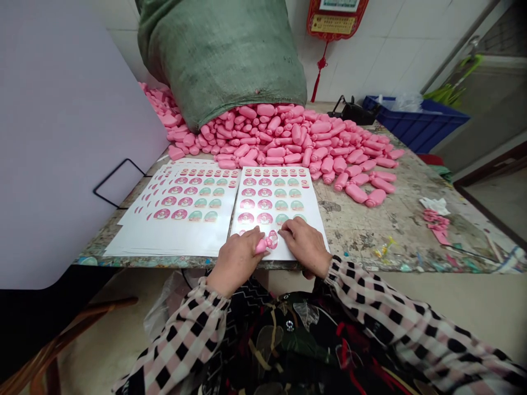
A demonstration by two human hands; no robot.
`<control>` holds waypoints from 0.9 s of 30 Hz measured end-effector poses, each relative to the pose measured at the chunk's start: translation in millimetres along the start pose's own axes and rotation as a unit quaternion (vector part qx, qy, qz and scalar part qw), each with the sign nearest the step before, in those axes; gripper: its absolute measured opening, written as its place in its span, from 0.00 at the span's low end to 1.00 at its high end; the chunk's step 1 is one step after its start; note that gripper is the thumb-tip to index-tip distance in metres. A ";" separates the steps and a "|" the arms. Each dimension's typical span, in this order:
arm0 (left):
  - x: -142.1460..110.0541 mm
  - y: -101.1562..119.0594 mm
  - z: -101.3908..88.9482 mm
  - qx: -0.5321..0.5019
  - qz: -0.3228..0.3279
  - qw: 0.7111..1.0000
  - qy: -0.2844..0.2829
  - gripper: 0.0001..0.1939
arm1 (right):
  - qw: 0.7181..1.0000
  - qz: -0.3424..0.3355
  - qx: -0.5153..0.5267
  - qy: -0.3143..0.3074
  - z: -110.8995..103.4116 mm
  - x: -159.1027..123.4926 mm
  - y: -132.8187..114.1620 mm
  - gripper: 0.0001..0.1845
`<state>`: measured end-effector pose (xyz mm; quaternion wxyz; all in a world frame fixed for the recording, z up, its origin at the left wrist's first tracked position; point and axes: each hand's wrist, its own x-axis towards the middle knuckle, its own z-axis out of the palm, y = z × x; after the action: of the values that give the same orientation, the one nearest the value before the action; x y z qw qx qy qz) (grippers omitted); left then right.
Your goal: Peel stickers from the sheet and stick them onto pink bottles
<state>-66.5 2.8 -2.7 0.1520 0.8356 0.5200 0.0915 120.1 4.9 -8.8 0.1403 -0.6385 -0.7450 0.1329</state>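
Note:
My left hand is closed around a small pink plastic bottle, its narrow neck pointing right. Just past the neck is a pink-and-white oval sticker, partly hidden by the bottle. The thumb and forefinger of my right hand are pinched together at the sticker's right edge. Both hands are over the front of a white label sheet, which carries rows of pink and green labels. Left of it lies a fanned stack of similar label sheets.
A large heap of pink bottles spills from a green woven sack across the back of the worn table. A blue crate stands behind at right. A pale panel borders the left side. Scraps lie at right.

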 end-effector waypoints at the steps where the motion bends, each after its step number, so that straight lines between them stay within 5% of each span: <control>1: 0.0 -0.5 -0.4 0.001 -0.001 1.000 -0.002 0.13 | 1.000 -0.007 0.005 -0.003 -0.4 -1.7 1.5 0.11; 18: 13.1 -16.2 2.6 -0.029 0.018 0.999 -0.039 0.29 | 0.999 0.035 0.034 0.012 7.9 -4.7 -3.6 0.13; 27: 15.4 -14.3 -1.2 -0.004 0.011 0.998 -0.061 0.31 | 0.996 0.019 0.027 0.080 7.6 -8.8 -11.3 0.11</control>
<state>-72.1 22.8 -6.7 0.1856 0.8445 0.5005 0.0441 108.2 -5.7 -12.0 0.2139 -0.6570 -0.7153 0.1045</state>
